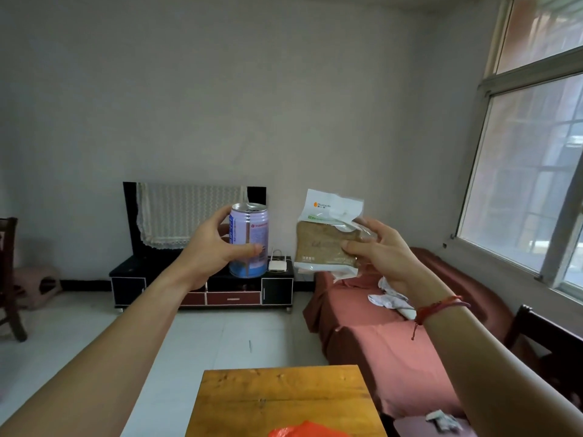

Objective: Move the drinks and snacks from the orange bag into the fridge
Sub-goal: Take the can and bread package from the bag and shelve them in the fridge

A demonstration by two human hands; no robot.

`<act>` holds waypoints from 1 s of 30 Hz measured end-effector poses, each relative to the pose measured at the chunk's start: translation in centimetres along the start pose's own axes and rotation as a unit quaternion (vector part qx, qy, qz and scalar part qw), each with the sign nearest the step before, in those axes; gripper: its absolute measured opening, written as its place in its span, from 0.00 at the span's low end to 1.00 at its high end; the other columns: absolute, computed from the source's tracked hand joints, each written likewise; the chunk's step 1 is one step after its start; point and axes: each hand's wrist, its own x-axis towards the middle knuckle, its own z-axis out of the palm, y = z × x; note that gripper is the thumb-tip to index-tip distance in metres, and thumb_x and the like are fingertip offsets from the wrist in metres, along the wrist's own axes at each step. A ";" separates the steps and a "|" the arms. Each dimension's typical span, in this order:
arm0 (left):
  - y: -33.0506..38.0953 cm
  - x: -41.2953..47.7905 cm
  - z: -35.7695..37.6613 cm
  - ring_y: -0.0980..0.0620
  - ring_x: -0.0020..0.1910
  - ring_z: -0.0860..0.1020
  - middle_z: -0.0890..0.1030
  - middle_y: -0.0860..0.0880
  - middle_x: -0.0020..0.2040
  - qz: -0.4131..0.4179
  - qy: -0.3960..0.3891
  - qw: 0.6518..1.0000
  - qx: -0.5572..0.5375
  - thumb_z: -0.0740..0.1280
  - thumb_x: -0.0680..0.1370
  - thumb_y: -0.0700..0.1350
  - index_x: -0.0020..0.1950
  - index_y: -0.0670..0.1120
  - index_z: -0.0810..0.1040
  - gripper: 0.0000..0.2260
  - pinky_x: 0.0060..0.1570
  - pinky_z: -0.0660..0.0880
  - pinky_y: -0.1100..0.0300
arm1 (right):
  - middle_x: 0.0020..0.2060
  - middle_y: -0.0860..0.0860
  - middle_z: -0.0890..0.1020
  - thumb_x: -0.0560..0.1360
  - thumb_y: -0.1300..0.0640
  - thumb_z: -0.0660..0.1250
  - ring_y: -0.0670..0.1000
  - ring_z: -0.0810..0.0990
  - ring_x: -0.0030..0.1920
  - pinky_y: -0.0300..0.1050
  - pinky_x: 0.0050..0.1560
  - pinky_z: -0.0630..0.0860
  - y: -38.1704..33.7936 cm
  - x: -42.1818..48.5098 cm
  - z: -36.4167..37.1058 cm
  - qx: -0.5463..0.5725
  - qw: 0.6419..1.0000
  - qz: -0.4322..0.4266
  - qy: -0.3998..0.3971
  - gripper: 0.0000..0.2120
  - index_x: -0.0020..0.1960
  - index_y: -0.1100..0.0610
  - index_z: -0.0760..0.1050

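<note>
My left hand [217, 244] grips a pale purple drink can [249, 239], held upright at chest height in the middle of the view. To its right, my right hand [378, 250] pinches a clear snack packet [325, 238] with a white top and brown bread-like contents. Both arms are stretched forward. A corner of the orange bag [303, 430] shows at the bottom edge, lying on a wooden table [277, 398]. No fridge is in view.
A black TV stand [202, 285] with a cloth-draped television [189, 216] stands against the far wall. A red-covered sofa [388, 335] with white wrappers runs along the right under the window [530, 171]. Dark chairs sit at far left [9, 279] and lower right [549, 351].
</note>
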 end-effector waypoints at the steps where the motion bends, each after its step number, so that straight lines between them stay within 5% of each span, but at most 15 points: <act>1: -0.1 -0.1 -0.1 0.52 0.56 0.80 0.82 0.48 0.56 0.001 0.004 1.000 0.003 0.80 0.66 0.38 0.68 0.52 0.73 0.33 0.52 0.80 0.55 | 0.44 0.61 0.82 0.74 0.68 0.73 0.60 0.75 0.38 0.45 0.31 0.78 0.1 0.1 0.1 0.002 1.000 -0.002 -0.004 0.24 0.67 0.55 0.75; 6: 0.0 -1.3 -0.5 0.55 0.53 0.80 0.81 0.49 0.56 -0.010 0.035 0.999 0.008 0.79 0.66 0.35 0.70 0.51 0.71 0.35 0.43 0.78 0.68 | 0.40 0.55 0.85 0.73 0.70 0.74 0.62 0.76 0.43 0.49 0.36 0.79 0.9 0.9 1.0 0.027 1.000 0.006 -0.013 0.23 0.63 0.53 0.76; 11: 0.0 -3.4 -2.5 0.53 0.51 0.82 0.83 0.48 0.55 -0.025 0.063 0.997 0.021 0.82 0.62 0.38 0.68 0.51 0.72 0.37 0.47 0.79 0.61 | 0.47 0.60 0.86 0.72 0.69 0.74 0.63 0.79 0.45 0.70 0.55 0.78 1.8 1.3 3.3 0.028 0.998 0.008 -0.056 0.24 0.64 0.52 0.76; 16: 0.7 -6.8 -5.3 0.59 0.48 0.82 0.83 0.52 0.52 -0.039 0.110 0.992 0.048 0.78 0.66 0.34 0.64 0.55 0.73 0.32 0.43 0.78 0.66 | 0.44 0.52 0.87 0.73 0.70 0.73 0.54 0.85 0.39 0.54 0.43 0.81 1.4 1.2 7.2 0.034 0.994 0.002 -0.106 0.22 0.62 0.50 0.76; 20: 1.3 -10.2 -8.2 0.63 0.47 0.81 0.82 0.53 0.53 -0.052 0.146 0.985 0.079 0.78 0.67 0.32 0.59 0.59 0.73 0.31 0.41 0.77 0.69 | 0.48 0.58 0.86 0.73 0.71 0.73 0.61 0.83 0.44 0.64 0.50 0.80 1.1 0.8 11.3 0.045 0.987 -0.008 -0.152 0.21 0.60 0.52 0.76; 23: 2.3 -13.1 -11.0 0.62 0.50 0.81 0.81 0.54 0.55 -0.065 0.176 0.976 0.110 0.78 0.67 0.35 0.64 0.54 0.73 0.31 0.40 0.77 0.70 | 0.46 0.56 0.86 0.73 0.71 0.72 0.58 0.84 0.42 0.62 0.49 0.80 0.4 0.3 15.2 0.053 0.981 -0.009 -0.186 0.21 0.60 0.53 0.76; 26: 3.0 -16.3 -14.3 0.56 0.55 0.80 0.81 0.54 0.56 -0.072 0.220 0.963 0.139 0.80 0.65 0.37 0.67 0.52 0.72 0.34 0.45 0.79 0.64 | 0.47 0.55 0.86 0.73 0.71 0.72 0.55 0.85 0.40 0.52 0.40 0.82 -0.2 -0.6 19.7 0.059 0.973 -0.007 -0.222 0.23 0.64 0.56 0.75; 30: 4.1 -21.4 -18.7 0.55 0.57 0.79 0.82 0.55 0.56 -0.092 0.264 0.947 0.157 0.80 0.65 0.38 0.64 0.55 0.73 0.32 0.55 0.79 0.53 | 0.48 0.59 0.85 0.73 0.72 0.72 0.58 0.83 0.43 0.55 0.43 0.82 -0.8 -2.7 26.2 0.080 0.959 0.000 -0.272 0.22 0.63 0.55 0.76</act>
